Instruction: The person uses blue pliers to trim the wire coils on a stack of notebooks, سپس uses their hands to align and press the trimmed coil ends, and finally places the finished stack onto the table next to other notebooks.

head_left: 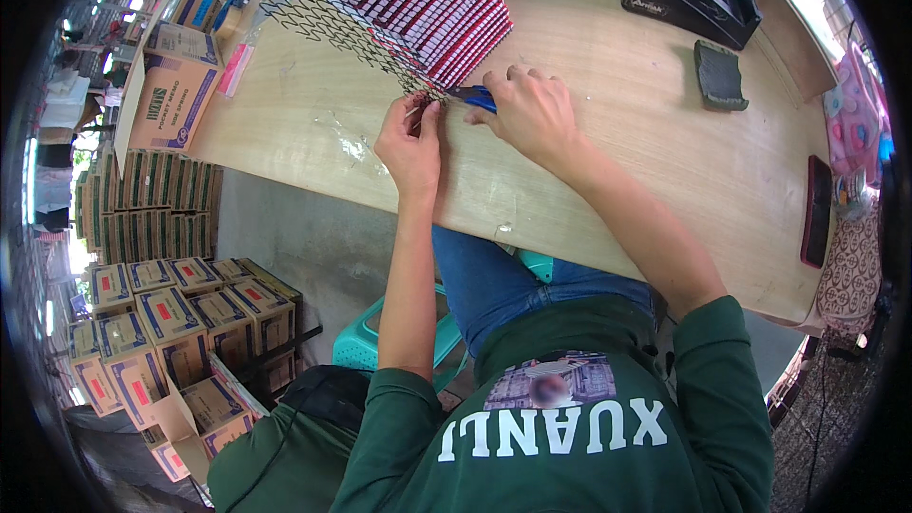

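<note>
Head view recorded a stack of wire-bound pads [437, 9] at 12 o'clock on the table [608, 85]. At 11 o'clock, the left hand [410, 147] had thumb and fingertips drawn together at the stack's near corner; what they pinched could not be determined. At 1 o'clock, the right hand [537, 119] curled its fingers around a blue-handled tool [482, 98], tip beside that corner.

Brightly lit — edges bowed, black.
</note>
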Demonstrator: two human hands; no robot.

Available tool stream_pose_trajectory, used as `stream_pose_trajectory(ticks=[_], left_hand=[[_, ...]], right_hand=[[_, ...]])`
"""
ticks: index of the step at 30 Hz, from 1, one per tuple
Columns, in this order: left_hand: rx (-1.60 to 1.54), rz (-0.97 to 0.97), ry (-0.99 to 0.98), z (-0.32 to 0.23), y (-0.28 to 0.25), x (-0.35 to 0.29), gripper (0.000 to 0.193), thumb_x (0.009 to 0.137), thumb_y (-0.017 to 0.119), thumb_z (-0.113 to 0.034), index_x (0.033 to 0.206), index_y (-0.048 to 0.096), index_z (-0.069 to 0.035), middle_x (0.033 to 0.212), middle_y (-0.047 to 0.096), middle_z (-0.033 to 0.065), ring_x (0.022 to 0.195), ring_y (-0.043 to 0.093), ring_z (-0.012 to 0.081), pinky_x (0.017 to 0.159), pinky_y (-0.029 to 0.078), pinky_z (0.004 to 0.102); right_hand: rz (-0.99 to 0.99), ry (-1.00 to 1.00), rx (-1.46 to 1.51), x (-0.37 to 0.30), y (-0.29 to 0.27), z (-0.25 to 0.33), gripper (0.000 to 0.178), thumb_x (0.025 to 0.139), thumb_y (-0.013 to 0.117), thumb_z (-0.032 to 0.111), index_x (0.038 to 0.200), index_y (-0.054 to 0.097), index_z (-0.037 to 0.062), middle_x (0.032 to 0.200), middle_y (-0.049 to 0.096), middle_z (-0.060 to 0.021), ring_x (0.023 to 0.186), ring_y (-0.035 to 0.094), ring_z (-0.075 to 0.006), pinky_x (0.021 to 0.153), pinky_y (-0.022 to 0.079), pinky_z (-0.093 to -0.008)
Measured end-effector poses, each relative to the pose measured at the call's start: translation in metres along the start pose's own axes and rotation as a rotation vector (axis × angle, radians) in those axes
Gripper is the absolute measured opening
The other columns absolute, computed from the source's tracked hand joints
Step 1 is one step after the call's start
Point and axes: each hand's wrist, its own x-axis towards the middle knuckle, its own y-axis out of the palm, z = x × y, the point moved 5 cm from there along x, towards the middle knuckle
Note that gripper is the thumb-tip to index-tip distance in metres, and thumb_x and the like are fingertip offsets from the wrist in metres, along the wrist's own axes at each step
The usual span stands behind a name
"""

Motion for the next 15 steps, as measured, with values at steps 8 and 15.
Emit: stream_pose_trajectory(ticks=[8, 15], left_hand=[[-0.128, 0.005, -0.044, 0.005, -0.001, -0.001, 0.025, 0.09, 0.068, 0.003, 0.113, 0.06, 0.009, 0.109, 0.066, 0.0136, 0.095, 0.067, 0.0175, 0.082, 0.056, 0.0275], [-0.202, -0.012, -0.036, 0.003, 0.0, -0.002, 0.026, 0.088, 0.069, 0.004, 0.113, 0.063, 0.007, 0.106, 0.07, 0.012, 0.089, 0.067, 0.0139, 0.079, 0.054, 0.0258]], right_hand=[[-0.23, -0.032, -0.001, -0.01, -0.016, -0.001, 0.052, 0.075, 0.077, 0.051, 0.108, 0.066, 0.0129, 0.105, 0.062, -0.013, 0.097, 0.062, -0.0315, 0.07, 0.049, -0.0458], [-0.147, 0.009, 0.019, -0.01, -0.013, -0.002, 0.053, 0.074, 0.078, 0.049, 0.11, 0.065, 0.0132, 0.109, 0.06, -0.0122, 0.103, 0.059, -0.031, 0.073, 0.049, -0.046]])
